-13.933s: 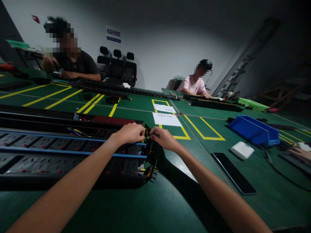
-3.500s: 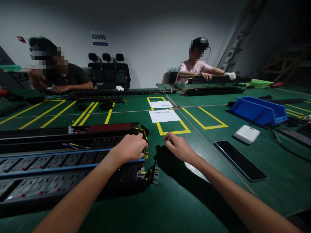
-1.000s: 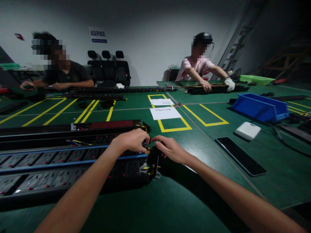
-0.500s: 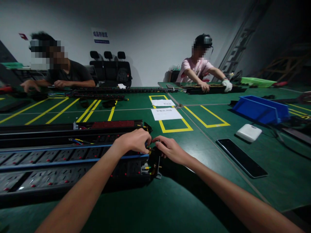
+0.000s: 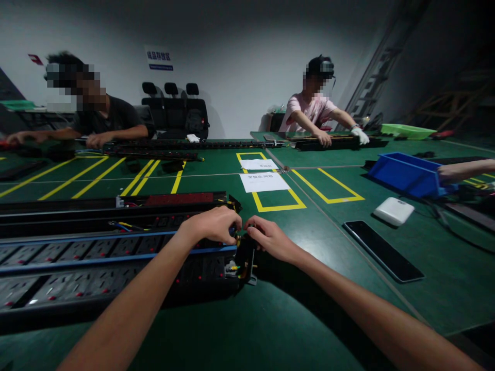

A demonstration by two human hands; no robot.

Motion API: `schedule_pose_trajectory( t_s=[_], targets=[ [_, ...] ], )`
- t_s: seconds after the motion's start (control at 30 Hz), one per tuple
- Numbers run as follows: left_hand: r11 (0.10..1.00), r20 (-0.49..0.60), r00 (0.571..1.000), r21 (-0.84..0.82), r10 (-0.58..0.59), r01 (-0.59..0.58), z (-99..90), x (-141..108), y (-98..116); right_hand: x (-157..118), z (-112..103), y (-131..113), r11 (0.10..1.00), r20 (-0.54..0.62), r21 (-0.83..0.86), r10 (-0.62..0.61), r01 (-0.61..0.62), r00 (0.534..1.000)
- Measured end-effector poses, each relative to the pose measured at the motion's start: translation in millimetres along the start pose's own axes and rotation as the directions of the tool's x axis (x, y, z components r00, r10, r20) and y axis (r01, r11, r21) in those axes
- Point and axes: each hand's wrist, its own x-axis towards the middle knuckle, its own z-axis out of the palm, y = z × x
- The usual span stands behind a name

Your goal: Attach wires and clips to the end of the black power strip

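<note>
Long black power strips (image 5: pixel 96 281) with rows of sockets, red dots and blue edging lie side by side at the left. At the right end of the one with blue edging, my left hand (image 5: pixel 214 225) is closed, its fingers curled down over the strip's end. What sits between those fingertips is hidden. My right hand (image 5: pixel 273 238) faces it, thumb and forefinger pinched at a dark end piece (image 5: pixel 244 252) with small wires. Whatever is in that pinch is too small to make out. Yellow-green wire ends (image 5: pixel 233 268) show just below.
A black phone (image 5: pixel 382 251) and a white box (image 5: pixel 393 211) lie at the right. Behind them stands a blue bin (image 5: pixel 410 174), with another person's hand (image 5: pixel 464 171) at its edge. Paper sheets (image 5: pixel 263 182) lie ahead. Two people work across the green table (image 5: pixel 325 232).
My fingertips have parted slightly, leaving a small gap between the hands. Another person's hand has come to the blue bin from the right. The person at far left has reached further left.
</note>
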Motion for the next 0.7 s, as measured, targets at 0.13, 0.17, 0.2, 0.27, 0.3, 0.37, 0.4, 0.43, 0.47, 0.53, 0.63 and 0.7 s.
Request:
schedule_pose_trajectory(
  t_s=[0.13,0.17,0.2,0.27,0.3,0.37,0.4,0.43,0.47,0.53,0.63,0.7],
  targets=[
    [1.0,0.031,0.999,-0.008,0.01,-0.01,-4.5,-1.8,1.6,-0.3,0.0,1.6,1.0,-0.001,0.021,0.006,-0.006,1.0],
    [1.0,0.037,0.999,-0.002,-0.003,0.003,-5.7,-2.5,2.3,-0.4,0.1,1.8,1.0,0.0,0.021,0.007,-0.007,1.0],
    [1.0,0.044,0.999,0.004,-0.017,0.017,-6.9,-3.2,3.1,-0.4,0.3,1.9,1.0,0.001,0.021,0.007,-0.007,1.0],
    [0.999,0.058,0.998,0.008,-0.039,0.039,-9.1,-4.7,4.9,-0.4,0.6,2.1,1.0,0.005,0.019,0.003,-0.003,1.0],
    [0.999,0.062,0.997,0.006,-0.046,0.045,-10.1,-5.4,5.8,-0.4,0.6,2.2,1.0,0.007,0.019,0.002,-0.002,1.0],
    [0.999,0.063,0.997,0.005,-0.05,0.049,-11.0,-6.6,7.3,-0.4,0.7,2.4,1.0,0.01,0.017,-0.001,0.0,1.0],
    [0.999,0.059,0.997,0.009,-0.049,0.049,-10.8,-6.9,7.8,-0.4,0.7,2.5,1.0,0.008,0.017,0.0,-0.001,1.0],
    [0.999,0.052,0.997,0.013,-0.048,0.047,-10.3,-7.2,8.2,-0.5,0.6,2.5,1.0,0.007,0.016,0.002,-0.002,1.0],
    [0.999,0.046,0.998,0.015,-0.047,0.046,-9.5,-7.3,8.4,-0.6,0.6,2.4,1.0,0.005,0.016,0.003,-0.003,1.0],
    [0.999,0.031,0.998,0.009,-0.045,0.045,-7.7,-7.4,8.3,-1.1,0.5,2.0,1.0,0.001,0.017,0.006,-0.006,1.0],
    [0.999,0.01,0.999,-0.019,-0.033,0.033,-6.8,-7.9,7.1,-2.1,0.6,0.8,0.999,-0.004,0.025,0.021,-0.021,1.0],
    [0.999,0.015,1.0,-0.048,-0.004,0.005,-7.8,-8.3,5.8,-2.7,0.7,-0.5,0.999,-0.003,0.035,0.038,-0.038,0.999]
  ],
)
